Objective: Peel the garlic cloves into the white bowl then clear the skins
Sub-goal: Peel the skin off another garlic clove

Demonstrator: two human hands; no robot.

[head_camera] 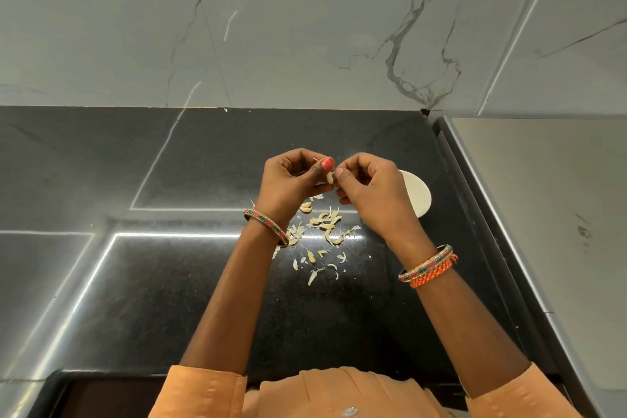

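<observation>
Black speckled counter [203, 299], white bowl [419, 195], grey-veined wall [305, 27] — sleeves [207, 390] seemingly peach.

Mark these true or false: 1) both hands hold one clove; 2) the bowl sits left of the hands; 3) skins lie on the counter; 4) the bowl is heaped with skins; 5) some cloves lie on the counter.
1) True: left hand and right hand pinch one clove.
2) False: the bowl sits right of the hands, partly hidden by the right one.
3) True: skins lie scattered on the counter.
4) False: its visible part shows no skins.
5) True: cloves lie below the hands.
</observation>
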